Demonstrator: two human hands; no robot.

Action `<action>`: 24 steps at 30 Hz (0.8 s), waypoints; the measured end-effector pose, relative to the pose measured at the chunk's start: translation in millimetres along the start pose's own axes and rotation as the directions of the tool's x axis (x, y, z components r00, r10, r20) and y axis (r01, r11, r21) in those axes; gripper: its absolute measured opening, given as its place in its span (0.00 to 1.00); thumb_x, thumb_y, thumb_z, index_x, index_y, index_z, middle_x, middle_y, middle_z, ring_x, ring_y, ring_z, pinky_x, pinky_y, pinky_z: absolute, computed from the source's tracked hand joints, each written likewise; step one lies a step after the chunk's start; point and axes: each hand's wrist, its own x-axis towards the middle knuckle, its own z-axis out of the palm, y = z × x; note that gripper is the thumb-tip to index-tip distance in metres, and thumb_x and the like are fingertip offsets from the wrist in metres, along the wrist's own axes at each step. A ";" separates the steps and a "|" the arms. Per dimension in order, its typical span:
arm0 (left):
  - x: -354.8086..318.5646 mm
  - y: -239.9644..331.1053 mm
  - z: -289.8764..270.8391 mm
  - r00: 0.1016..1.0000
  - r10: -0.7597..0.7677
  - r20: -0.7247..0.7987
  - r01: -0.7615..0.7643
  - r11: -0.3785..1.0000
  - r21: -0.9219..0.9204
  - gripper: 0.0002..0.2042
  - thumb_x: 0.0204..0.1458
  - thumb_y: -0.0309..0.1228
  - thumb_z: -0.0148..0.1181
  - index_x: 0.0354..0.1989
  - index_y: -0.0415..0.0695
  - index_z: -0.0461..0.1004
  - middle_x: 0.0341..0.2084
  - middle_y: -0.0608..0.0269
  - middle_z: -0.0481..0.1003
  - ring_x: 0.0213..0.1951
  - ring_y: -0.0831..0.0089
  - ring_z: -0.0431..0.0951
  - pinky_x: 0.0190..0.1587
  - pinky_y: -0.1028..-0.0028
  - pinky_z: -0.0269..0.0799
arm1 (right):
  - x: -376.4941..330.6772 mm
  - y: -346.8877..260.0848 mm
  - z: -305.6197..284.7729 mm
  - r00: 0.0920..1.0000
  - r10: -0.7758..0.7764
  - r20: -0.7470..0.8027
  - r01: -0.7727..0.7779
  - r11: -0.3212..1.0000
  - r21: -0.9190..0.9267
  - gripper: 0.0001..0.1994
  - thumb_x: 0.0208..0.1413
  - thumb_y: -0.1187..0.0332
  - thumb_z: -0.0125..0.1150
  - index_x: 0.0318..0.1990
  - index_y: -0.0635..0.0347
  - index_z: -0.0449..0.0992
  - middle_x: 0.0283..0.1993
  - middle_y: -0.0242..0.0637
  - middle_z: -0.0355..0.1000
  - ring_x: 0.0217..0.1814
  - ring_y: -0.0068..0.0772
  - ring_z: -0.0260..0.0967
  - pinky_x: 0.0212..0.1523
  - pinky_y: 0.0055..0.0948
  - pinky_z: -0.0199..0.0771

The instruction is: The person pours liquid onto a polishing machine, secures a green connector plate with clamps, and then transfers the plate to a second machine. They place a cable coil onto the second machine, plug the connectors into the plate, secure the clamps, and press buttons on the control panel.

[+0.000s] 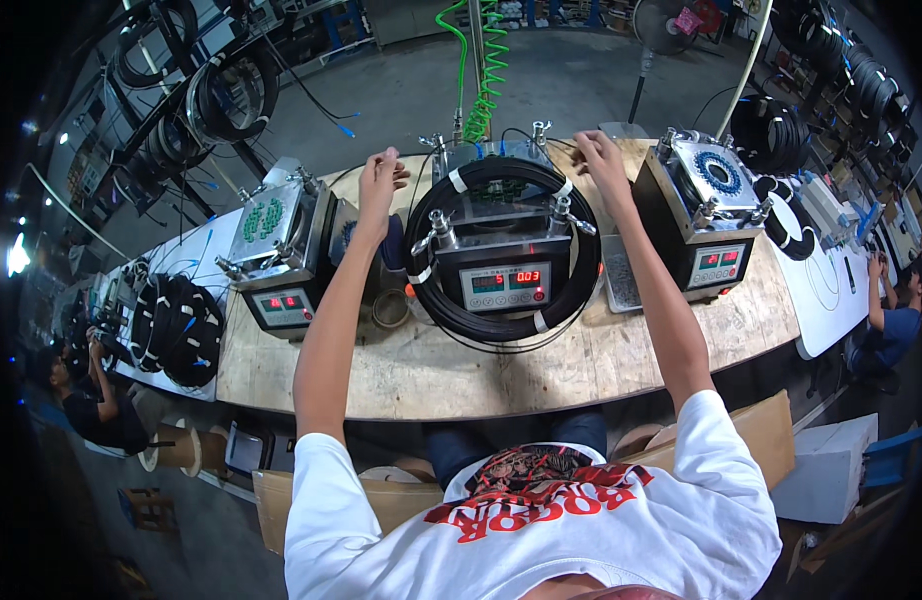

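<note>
A large ring of black cable (437, 313), bound with white ties, rests against the front of the middle polishing-type machine (554, 262). Its lit red display shows through the ring, and metal clamps stand at the machine's corners. To the left of the ring's top, my left hand (381, 182) is raised with loosely bent fingers apart, and nothing shows in it. Beyond the ring's upper right, my right hand (599, 160) reaches to the machine's back right corner, its fingers bent and apart. Blue-ended connectors (502, 148) sit at the machine's back edge. Thin black cable passes close to both hands.
Similar machines stand left (284, 262) and right (716, 225) on the wooden table (421, 385). A small round container (390, 308) and a clear tray (622, 278) flank the ring. Coiled cables (176, 325) lie left. A green coiled hose (489, 80) hangs behind. Two people work at the sides.
</note>
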 end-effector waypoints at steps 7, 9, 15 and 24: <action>69.1 -59.0 27.4 0.890 -0.400 0.220 0.454 0.818 -0.353 0.27 0.62 0.55 0.56 0.47 0.38 0.70 0.38 0.59 0.76 0.37 0.72 0.77 0.43 0.71 0.75 | 70.7 52.2 41.1 0.976 0.184 0.121 -0.214 0.919 0.331 0.19 0.69 0.53 0.52 0.51 0.62 0.72 0.39 0.31 0.75 0.41 0.24 0.72 0.45 0.26 0.71; 52.6 -51.5 65.0 0.909 -0.343 0.235 0.416 0.765 -0.491 0.24 0.63 0.53 0.55 0.42 0.40 0.73 0.32 0.64 0.77 0.31 0.74 0.78 0.37 0.71 0.77 | 72.0 70.1 25.8 0.951 0.173 0.258 -0.273 0.861 0.430 0.17 0.70 0.53 0.51 0.48 0.59 0.73 0.34 0.26 0.70 0.36 0.21 0.68 0.41 0.25 0.69; 43.5 -46.1 48.1 0.944 -0.237 0.229 0.326 0.771 -0.547 0.17 0.66 0.48 0.53 0.35 0.47 0.72 0.26 0.70 0.73 0.27 0.79 0.76 0.33 0.74 0.78 | 54.5 32.7 63.0 0.959 0.269 0.089 -0.283 0.902 0.325 0.15 0.71 0.54 0.50 0.42 0.56 0.72 0.33 0.25 0.67 0.34 0.18 0.63 0.37 0.23 0.64; 49.7 -76.9 55.5 0.963 -0.257 0.077 0.258 0.809 -0.528 0.15 0.66 0.46 0.54 0.36 0.47 0.72 0.28 0.73 0.69 0.29 0.83 0.68 0.33 0.78 0.68 | 64.2 57.9 50.5 0.983 0.173 0.065 -0.183 0.959 0.218 0.14 0.72 0.57 0.49 0.41 0.58 0.73 0.33 0.24 0.65 0.34 0.16 0.59 0.37 0.21 0.61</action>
